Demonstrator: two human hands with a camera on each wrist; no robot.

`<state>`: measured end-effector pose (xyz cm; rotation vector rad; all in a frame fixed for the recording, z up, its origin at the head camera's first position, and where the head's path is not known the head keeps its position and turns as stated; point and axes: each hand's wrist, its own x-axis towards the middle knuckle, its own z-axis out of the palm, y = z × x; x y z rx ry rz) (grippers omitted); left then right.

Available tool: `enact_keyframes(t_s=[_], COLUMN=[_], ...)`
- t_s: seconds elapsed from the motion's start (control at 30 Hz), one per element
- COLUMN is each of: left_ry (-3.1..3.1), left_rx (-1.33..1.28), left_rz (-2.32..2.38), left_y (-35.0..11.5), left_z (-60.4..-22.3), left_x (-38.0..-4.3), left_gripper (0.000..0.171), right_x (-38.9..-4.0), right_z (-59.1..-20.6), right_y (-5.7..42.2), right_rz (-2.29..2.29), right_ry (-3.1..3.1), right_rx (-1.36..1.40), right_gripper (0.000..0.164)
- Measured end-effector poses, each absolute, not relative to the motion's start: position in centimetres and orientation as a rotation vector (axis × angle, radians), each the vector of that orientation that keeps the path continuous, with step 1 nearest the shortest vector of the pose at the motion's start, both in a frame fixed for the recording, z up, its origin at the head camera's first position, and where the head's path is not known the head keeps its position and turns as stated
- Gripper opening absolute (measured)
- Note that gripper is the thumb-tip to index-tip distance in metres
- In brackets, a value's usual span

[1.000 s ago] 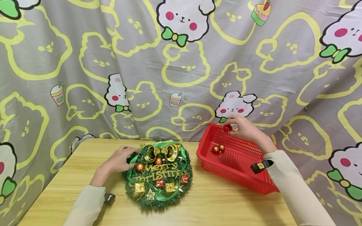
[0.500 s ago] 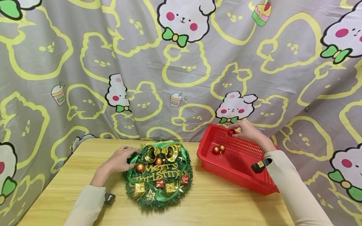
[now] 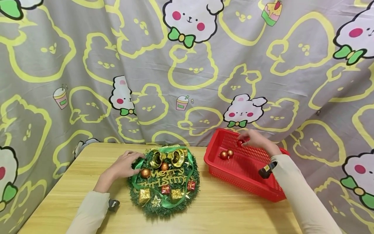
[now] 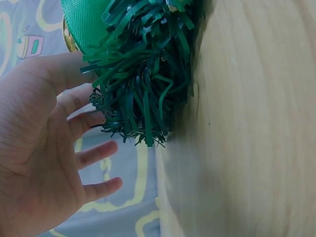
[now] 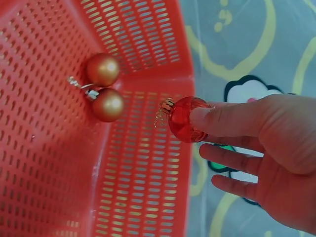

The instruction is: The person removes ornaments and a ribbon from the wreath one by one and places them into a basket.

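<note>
My right hand pinches a shiny red Christmas bauble between thumb and fingers, inside the back of the red plastic basket. A gold cap and a loop of gold thread show on the bauble in the right wrist view. Two copper-gold baubles lie together in the basket. On the table, my left hand rests at the left edge of a green tinsel Christmas wreath. Its fingers are loosely spread, with some fingertips among the tinsel in the left wrist view.
The wreath carries gold bells, a green ribbon, small gift boxes, copper baubles and gold lettering. A patterned curtain hangs right behind the wooden table and the basket.
My right hand has lowered the red bauble from the basket's back rim into the basket, moving slightly right. The left hand and the wreath have stayed in place.
</note>
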<state>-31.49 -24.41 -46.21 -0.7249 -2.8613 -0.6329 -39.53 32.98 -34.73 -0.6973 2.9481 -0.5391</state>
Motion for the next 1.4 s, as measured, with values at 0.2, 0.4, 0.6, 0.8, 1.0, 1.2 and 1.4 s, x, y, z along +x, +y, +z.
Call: enact_keyframes(t_s=[0.2, 0.4, 0.6, 0.8, 1.0, 1.2, 1.4], left_ry=[-2.86, -2.862, -2.869, -2.868, -2.868, -2.872, -2.866], left_rx=[-0.728, -0.729, -0.725, -0.728, -0.724, -0.728, -0.73], left_rz=[-0.635, -0.641, -0.644, -0.643, -0.651, -0.646, -0.648], left_y=[-24.4, -24.4, -24.4, -24.3, -24.3, -24.2, -24.2], left_z=[-46.1, -46.0, -45.9, -45.9, -45.8, -45.9, -45.9], left_x=[-31.5, -31.5, -31.5, -31.4, -31.3, -31.3, -31.3], left_gripper=[0.05, 0.051, 0.051, 0.05, 0.05, 0.051, 0.05], right_x=[-40.4, -41.1, -41.5, -41.8, -41.6, -41.5, -41.3], right_z=[-36.0, -37.3, -38.4, -39.2, -40.0, -40.6, -40.6], right_y=[33.5, 34.1, 34.4, 34.6, 34.3, 33.9, 33.7], right_rz=[-0.57, -0.637, -0.679, -0.675, -0.658, -0.71, -0.714], right_ry=[2.907, 2.834, 2.791, 2.787, 2.765, 2.736, 2.729], right_rx=[-0.656, -0.631, -0.555, -0.522, -0.475, -0.364, -0.345], right_gripper=[0.031, 0.028, 0.029, 0.026, 0.027, 0.026, 0.027])
